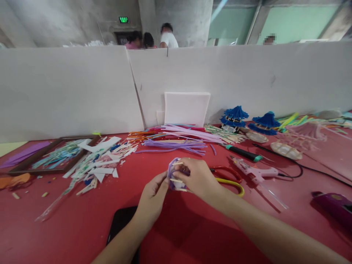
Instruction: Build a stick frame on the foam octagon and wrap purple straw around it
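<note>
Both my hands meet over the middle of the red table (pixel 82 227). My left hand (pixel 152 196) pinches the lower left side of a small purple pipe-cleaner piece (pixel 173 172) wound on thin wooden sticks. My right hand (pixel 198 178) wraps its fingers over the same piece from the right and top. Stick ends poke out at the top and left of the piece. A heap of purple, pink and orange pipe cleaners (pixel 178 139) lies just beyond my hands.
Red-and-yellow scissors (pixel 231 179) and a pink glue gun (pixel 255 171) lie right of my hands. A dark phone (pixel 121 223) sits under my left wrist. White scraps (pixel 101 161), a wooden frame (pixel 52 154) and blue tasselled models (pixel 249 121) lie around. White partition (pixel 68 91) behind; people beyond.
</note>
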A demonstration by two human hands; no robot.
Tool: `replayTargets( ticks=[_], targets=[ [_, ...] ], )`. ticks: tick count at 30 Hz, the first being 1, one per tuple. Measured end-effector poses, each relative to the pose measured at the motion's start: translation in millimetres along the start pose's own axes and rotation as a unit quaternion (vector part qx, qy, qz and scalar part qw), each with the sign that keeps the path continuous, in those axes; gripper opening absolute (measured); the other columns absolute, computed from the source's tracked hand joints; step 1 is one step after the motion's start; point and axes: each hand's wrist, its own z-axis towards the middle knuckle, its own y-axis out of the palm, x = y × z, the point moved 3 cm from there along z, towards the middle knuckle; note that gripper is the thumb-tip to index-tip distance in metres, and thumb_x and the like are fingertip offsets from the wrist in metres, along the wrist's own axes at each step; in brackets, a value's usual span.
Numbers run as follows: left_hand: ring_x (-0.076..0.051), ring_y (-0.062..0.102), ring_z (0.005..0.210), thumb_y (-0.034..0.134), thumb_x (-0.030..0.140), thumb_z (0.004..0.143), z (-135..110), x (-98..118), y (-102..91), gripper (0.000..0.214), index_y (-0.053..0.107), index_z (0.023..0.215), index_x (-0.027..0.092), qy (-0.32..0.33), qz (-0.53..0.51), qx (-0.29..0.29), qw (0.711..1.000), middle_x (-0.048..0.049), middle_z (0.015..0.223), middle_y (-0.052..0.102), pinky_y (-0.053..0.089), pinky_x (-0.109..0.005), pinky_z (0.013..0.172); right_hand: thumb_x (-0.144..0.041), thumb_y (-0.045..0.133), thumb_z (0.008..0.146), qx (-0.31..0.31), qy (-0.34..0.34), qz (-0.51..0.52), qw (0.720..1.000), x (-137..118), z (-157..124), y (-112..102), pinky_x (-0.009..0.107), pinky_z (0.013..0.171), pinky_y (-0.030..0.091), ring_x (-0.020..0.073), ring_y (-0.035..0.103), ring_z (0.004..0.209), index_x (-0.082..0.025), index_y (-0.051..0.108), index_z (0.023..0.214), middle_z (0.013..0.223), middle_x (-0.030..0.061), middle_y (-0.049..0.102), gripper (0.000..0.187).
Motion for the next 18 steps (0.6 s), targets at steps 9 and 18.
replayTargets(
  ticks=[9, 18],
  targets=[
    [-0.022, 0.066, 0.090, 0.057, 0.032, 0.082, 2.2, -0.4, -6.9, 0.023, 0.073, 0.094, 0.019, 0.003, 0.027, 0.010, 1.000, -0.0052, 0.092, 0.075, 0.048, -0.033, 0.087, -0.015, 0.063, 0.077, -0.047, -0.047, -0.001, 0.998, -3.6, -2.4, 1.0, 0.022, 0.062, 0.037, 0.0130, 0.059, 0.068, -0.018, 0.066, 0.074, 0.075, 0.0001, 0.068, 0.006],
    [-0.021, 0.066, 0.090, 0.059, 0.037, 0.082, 0.0, 6.8, 3.3, 0.029, 0.071, 0.103, 0.022, -0.006, 0.034, -0.055, 0.998, -0.0054, 0.101, 0.074, 0.049, -0.032, 0.086, -0.016, 0.061, 0.081, -0.075, -0.049, -0.036, 0.995, -4.2, -0.8, -6.7, 0.024, 0.068, 0.039, 0.0158, 0.061, 0.077, -0.018, 0.070, 0.083, 0.084, 0.0035, 0.070, 0.009]
  ],
)
